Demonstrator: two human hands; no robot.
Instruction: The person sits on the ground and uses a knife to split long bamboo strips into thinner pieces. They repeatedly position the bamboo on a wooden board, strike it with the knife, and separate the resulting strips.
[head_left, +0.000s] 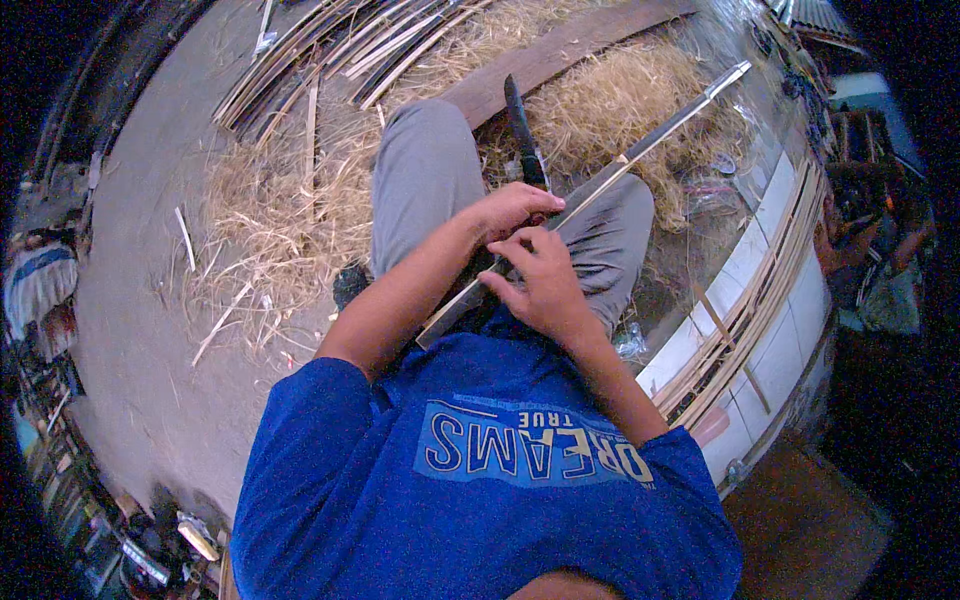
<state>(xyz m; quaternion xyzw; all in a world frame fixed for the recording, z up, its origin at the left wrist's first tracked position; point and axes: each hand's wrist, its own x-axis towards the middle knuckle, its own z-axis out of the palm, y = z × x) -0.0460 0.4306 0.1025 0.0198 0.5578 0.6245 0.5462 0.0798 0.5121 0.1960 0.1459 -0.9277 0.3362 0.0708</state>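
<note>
I see the strip [597,190] crossing the lap and right knee [628,205], far end toward 1:30. The right hand [545,275] pinches it; the left hand [515,208] curls beside the knife [519,120], its hold unclear to me. Heaped shavings [630,95] at 1 o'clock suggest plenty of cutting done. I can't tell whether loose strips [330,55] at 11 or bundled strips [752,310] at 3 are finished. Both knees hem in the knife.

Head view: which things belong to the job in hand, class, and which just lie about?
Seems to belong:
long strip at the left hand and right hand
knife near the left hand

Seems just lying about:
brown plank
straw-like shavings
loose pale strip
</note>
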